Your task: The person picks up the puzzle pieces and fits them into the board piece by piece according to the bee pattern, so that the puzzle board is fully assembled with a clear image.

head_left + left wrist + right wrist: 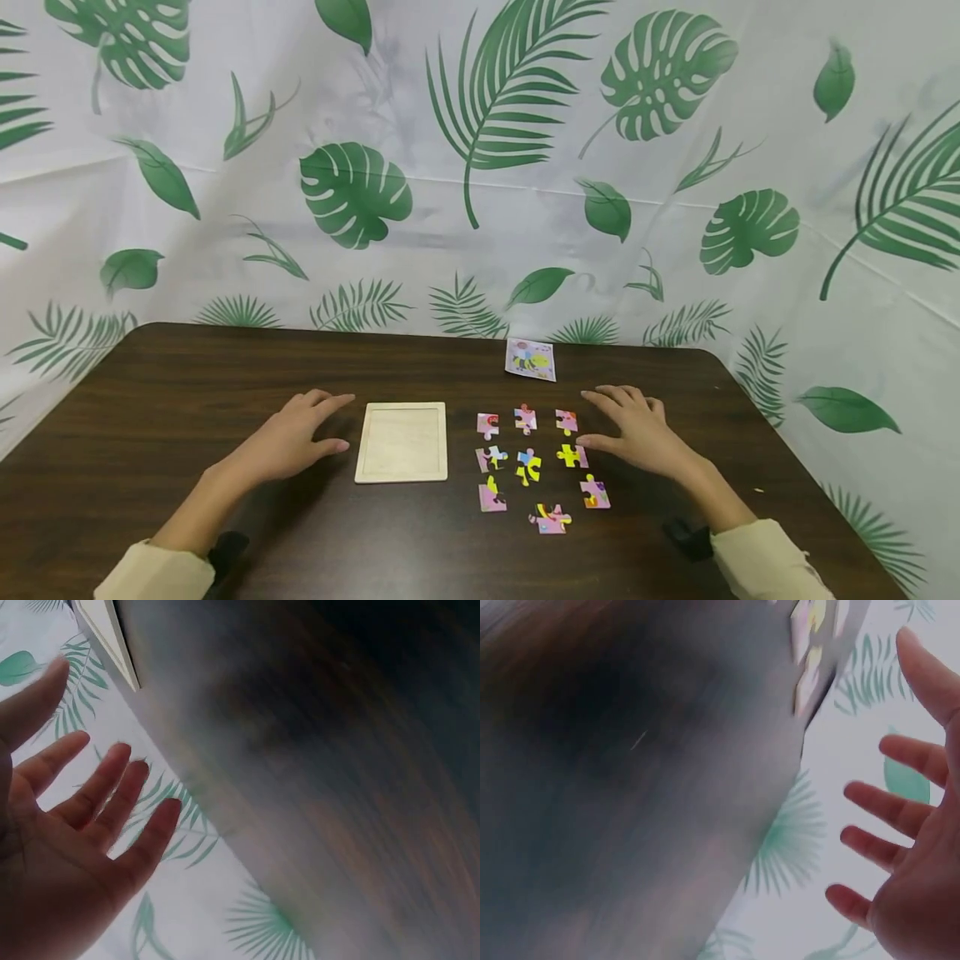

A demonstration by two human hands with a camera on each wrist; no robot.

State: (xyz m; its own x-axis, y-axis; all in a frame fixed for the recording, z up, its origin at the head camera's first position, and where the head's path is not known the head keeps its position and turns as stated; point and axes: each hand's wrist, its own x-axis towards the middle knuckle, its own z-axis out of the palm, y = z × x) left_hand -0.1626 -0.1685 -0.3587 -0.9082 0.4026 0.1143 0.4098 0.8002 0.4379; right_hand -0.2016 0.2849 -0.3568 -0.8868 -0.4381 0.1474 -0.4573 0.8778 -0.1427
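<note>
Showing whole wooden tray (402, 443): head only | left hand (64, 859) palm-side: left wrist only

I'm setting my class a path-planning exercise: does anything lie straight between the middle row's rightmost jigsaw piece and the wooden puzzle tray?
Yes: in that line lie the centre jigsaw piece and, nearer the wooden puzzle tray, the leftmost jigsaw piece.
</note>
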